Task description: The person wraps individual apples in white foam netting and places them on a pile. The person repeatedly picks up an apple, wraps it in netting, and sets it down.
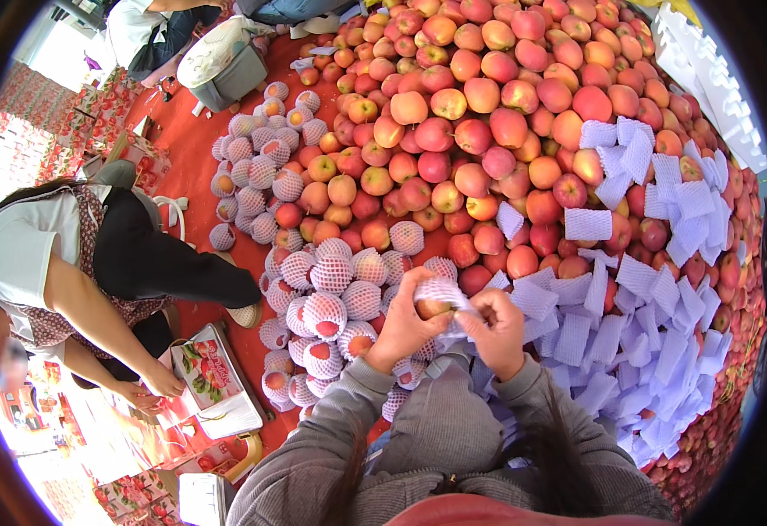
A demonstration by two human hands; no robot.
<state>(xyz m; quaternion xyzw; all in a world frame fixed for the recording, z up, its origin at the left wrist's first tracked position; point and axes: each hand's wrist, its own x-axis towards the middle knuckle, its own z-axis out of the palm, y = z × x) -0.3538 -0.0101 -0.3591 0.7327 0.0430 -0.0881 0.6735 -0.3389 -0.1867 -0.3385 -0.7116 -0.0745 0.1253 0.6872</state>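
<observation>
My left hand (404, 319) grips an apple (431, 308) in front of my lap. A white foam net sleeve (441, 290) covers the apple's upper part and looks blurred. With thumb and fingers, my right hand (494, 329) pinches the sleeve's edge on the apple's right side. To the left and below lie several apples in foam nets (324, 312). A heap of flat, unused foam net sleeves (604, 335) spreads over the apples at my right. Beyond my hands rises a large pile of bare red and yellow apples (449, 131).
At left, another person (48, 263) bends over a printed apple carton (209, 368) on a scale (242, 407). A grey bin with a cushion (232, 75) stands on the red floor covering (180, 141). White foam panels (705, 85) edge the pile at far right.
</observation>
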